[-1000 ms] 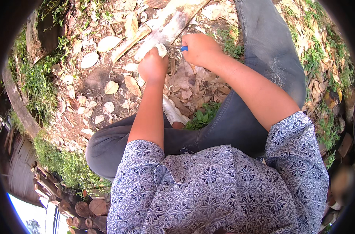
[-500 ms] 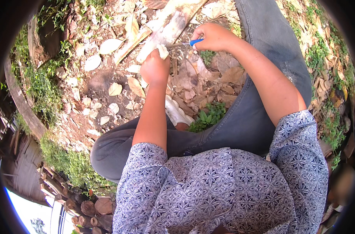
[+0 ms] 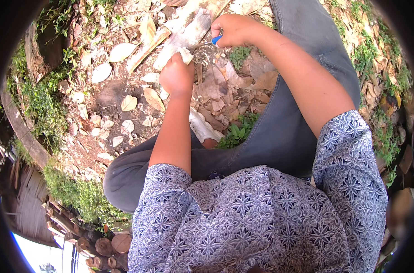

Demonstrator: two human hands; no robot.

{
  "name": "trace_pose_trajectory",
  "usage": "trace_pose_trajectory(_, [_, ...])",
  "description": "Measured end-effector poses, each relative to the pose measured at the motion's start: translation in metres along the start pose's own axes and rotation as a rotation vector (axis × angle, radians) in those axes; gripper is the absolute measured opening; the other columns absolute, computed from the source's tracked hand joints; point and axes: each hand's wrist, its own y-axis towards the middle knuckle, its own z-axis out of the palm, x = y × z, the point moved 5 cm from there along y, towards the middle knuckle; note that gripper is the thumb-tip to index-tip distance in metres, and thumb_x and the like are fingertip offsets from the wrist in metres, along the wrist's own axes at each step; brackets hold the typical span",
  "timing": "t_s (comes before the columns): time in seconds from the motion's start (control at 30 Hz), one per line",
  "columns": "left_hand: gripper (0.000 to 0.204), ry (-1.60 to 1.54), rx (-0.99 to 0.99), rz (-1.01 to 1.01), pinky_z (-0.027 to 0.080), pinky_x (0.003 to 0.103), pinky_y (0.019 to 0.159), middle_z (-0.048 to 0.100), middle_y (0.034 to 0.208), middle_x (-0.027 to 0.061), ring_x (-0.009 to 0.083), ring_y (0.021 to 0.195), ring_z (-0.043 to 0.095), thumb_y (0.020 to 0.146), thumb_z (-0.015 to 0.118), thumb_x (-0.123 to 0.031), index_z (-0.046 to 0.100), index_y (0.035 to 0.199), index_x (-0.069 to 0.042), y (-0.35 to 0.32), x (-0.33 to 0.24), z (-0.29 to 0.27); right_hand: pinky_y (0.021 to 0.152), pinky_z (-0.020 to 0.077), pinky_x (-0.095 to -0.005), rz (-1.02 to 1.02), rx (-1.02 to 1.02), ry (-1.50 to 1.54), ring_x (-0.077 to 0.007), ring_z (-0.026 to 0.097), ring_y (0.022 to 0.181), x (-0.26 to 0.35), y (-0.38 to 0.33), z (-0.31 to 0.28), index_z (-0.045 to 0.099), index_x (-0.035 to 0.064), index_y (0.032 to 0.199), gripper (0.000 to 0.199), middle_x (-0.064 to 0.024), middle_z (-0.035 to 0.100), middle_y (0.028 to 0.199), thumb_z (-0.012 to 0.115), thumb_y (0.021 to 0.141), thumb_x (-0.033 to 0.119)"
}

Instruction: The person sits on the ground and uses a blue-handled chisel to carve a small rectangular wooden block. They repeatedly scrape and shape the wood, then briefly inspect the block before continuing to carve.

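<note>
My left hand (image 3: 176, 77) is closed around a pale, whitish piece (image 3: 185, 55) that pokes out past the thumb side; it looks like carved wood, but most of it is hidden in the fist. To its right and a little farther off, my right hand (image 3: 238, 31) grips a slim tool by its blue handle (image 3: 217, 40). The tool's thin metal shaft or blade (image 3: 198, 45) points left, its end at the pale piece. Whether it is a knife or a chisel I cannot tell.
A pale wooden board (image 3: 195, 32) lies just beyond my hands, with a narrow wood strip (image 3: 148, 49) beside it. Dry leaves (image 3: 121, 52) cover the ground. My bent legs (image 3: 311, 86) frame the work, and a white shoe (image 3: 203, 127) shows between them. Stacked logs (image 3: 104, 245) stand lower left.
My right hand has shifted slightly away from me and left, with the tool still in it. My left hand keeps its hold on the pale piece. The whole view has drifted a little.
</note>
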Motion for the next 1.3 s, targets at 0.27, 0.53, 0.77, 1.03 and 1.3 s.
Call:
trace_pose_trajectory(0.27, [0.036,0.022,-0.025,0.01,0.059,0.043,0.07,0.076,0.091,0.0115,0.0318,0.081,0.074,0.076,0.08,-0.037,0.074,0.101,-0.012,-0.002,0.001,0.001,0.079,0.0566,-0.045,0.099,-0.281,-0.151,-0.0337,0.071,0.089,0.023,-0.029,0.047,0.071,0.0117,0.098,0.02,-0.0125,0.074,0.094,0.072,0.081,0.022])
trace_pose_trajectory(0.53, [0.04,0.011,0.005,-0.04,0.059,0.042,0.072,0.076,0.094,0.0104,0.0303,0.084,0.074,0.075,0.082,-0.037,0.074,0.107,-0.014,-0.004,-0.001,0.0,0.081,0.0546,-0.0401,0.034,-0.187,0.009,-0.0273,0.071,0.093,-0.029,-0.024,0.023,0.074,0.0152,0.105,0.03,-0.0105,0.073,0.099,0.079,0.079,0.029])
trace_pose_trajectory(0.77, [0.041,0.031,0.037,-0.056,0.059,0.042,0.074,0.076,0.097,0.0098,0.0305,0.084,0.074,0.076,0.082,-0.036,0.072,0.11,-0.015,-0.006,-0.004,-0.001,0.078,0.0563,-0.037,-0.042,-0.11,-0.113,-0.0191,0.073,0.084,-0.019,-0.013,-0.002,0.076,0.0206,0.107,0.034,-0.0034,0.076,0.092,0.084,0.075,0.029])
trace_pose_trajectory(1.03, [0.033,-0.003,-0.044,-0.031,0.059,0.04,0.068,0.075,0.086,0.0082,0.0299,0.077,0.073,0.066,0.084,-0.027,0.064,0.087,-0.012,-0.008,-0.003,-0.001,0.069,0.0532,-0.0354,-0.11,-0.061,-0.078,-0.0193,0.07,0.077,-0.006,-0.005,-0.007,0.075,0.0111,0.102,0.03,-0.0074,0.074,0.082,0.083,0.075,0.02])
trace_pose_trajectory(1.3, [0.035,-0.004,0.047,-0.02,0.059,0.043,0.072,0.076,0.092,0.0116,0.032,0.081,0.074,0.077,0.081,-0.036,0.07,0.099,-0.012,-0.002,0.0,-0.001,0.078,0.0575,-0.0396,-0.073,-0.166,-0.209,-0.0241,0.073,0.087,0.004,0.002,0.011,0.075,0.0158,0.105,0.028,-0.0066,0.076,0.095,0.079,0.077,0.021])
